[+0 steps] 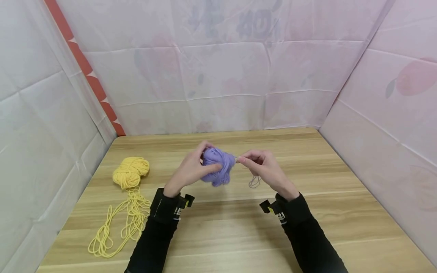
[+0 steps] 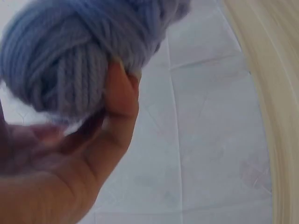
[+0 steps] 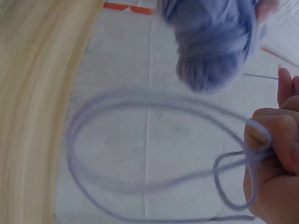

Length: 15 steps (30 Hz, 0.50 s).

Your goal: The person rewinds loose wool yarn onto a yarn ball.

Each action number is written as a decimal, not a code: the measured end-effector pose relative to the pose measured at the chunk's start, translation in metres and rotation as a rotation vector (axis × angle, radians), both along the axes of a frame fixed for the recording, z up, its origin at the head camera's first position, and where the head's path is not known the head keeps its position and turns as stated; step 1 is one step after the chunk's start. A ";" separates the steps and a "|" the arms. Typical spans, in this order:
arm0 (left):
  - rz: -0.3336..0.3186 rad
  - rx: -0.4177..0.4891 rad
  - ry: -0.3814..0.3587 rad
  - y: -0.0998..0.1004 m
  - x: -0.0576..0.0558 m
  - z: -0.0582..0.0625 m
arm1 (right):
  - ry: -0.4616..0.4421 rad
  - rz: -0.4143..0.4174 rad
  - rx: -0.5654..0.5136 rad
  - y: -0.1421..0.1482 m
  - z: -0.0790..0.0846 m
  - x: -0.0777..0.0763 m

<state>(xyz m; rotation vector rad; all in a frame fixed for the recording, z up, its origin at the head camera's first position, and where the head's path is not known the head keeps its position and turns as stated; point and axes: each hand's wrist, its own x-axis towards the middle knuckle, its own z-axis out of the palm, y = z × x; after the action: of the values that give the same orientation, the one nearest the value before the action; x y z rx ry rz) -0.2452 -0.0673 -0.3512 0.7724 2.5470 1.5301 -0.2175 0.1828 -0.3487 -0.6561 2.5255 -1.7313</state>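
Observation:
A purple ball of yarn (image 1: pixel 218 168) is held above the table in my left hand (image 1: pixel 192 170), thumb across its near side and fingers round the back. The left wrist view shows the thumb (image 2: pixel 122 93) pressing into the wound strands. To its right my right hand (image 1: pixel 264 168) pinches the purple strand that runs from the ball, between thumb and fingertips. Loose loops of purple yarn (image 3: pixel 163 105) hang from the curled fingers of that hand in the right wrist view.
On the left of the wooden table (image 1: pixel 218 242) lies a yellow ball of yarn (image 1: pixel 131 170). Loose yellow strands (image 1: pixel 133 212) spread from it towards the front, beside the left sleeve (image 1: pixel 153 235). Pale cloth walls (image 1: pixel 218 76) enclose the back and both sides.

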 end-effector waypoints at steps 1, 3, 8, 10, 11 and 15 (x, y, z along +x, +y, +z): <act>0.045 0.018 -0.006 0.000 -0.001 0.000 | 0.005 0.008 -0.003 -0.001 0.001 0.002; 0.129 0.076 -0.022 0.001 -0.002 0.001 | 0.016 0.032 -0.011 -0.005 0.004 0.006; 0.245 0.288 -0.045 -0.001 -0.003 0.001 | 0.025 0.088 0.005 -0.013 0.006 0.012; 0.264 0.379 -0.064 -0.002 -0.004 0.001 | 0.039 0.120 0.024 -0.015 0.005 0.013; 0.267 0.431 -0.077 -0.002 -0.004 0.001 | 0.045 0.135 0.032 -0.017 0.004 0.013; 0.291 0.599 -0.097 -0.005 -0.005 0.002 | 0.013 0.192 0.047 -0.021 0.000 0.012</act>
<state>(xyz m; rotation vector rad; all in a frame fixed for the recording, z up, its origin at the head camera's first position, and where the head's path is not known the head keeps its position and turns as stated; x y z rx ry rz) -0.2502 -0.0718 -0.3489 0.3481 2.2078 2.4077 -0.2055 0.1616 -0.3489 -0.8765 2.4114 -1.6052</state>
